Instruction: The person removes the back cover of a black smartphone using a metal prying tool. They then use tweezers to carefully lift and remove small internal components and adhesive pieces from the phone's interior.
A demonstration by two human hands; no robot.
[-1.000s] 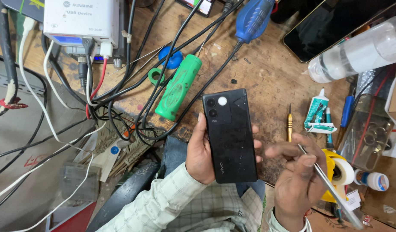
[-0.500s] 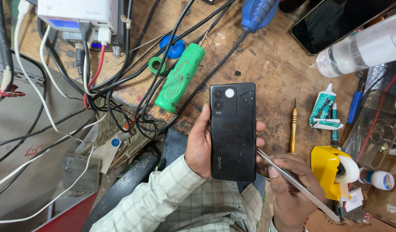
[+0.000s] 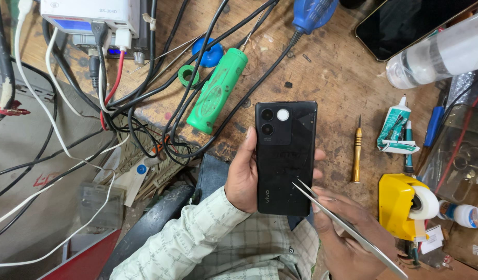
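My left hand point(image 3: 242, 173) grips a black smartphone point(image 3: 284, 155) from its left side, back cover up, camera cluster at the top. The phone hovers over the front edge of a worn wooden bench point(image 3: 327, 83). My right hand point(image 3: 348, 238) holds thin metal tweezers point(image 3: 342, 225), whose tips rest on the phone's right edge, near the lower half of the back cover.
A green cylindrical handle point(image 3: 217, 89) and a tangle of black cables point(image 3: 145, 119) lie left of the phone. A small yellow screwdriver point(image 3: 357, 150), a glue tube point(image 3: 395, 124), a yellow tape dispenser point(image 3: 405, 205), a clear bottle point(image 3: 441, 52) and another phone point(image 3: 405, 23) sit at the right.
The tweezers in my right hand have swung from pointing away beside the phone to touching its right edge. The phone has stayed in my left hand, shifted slightly right.
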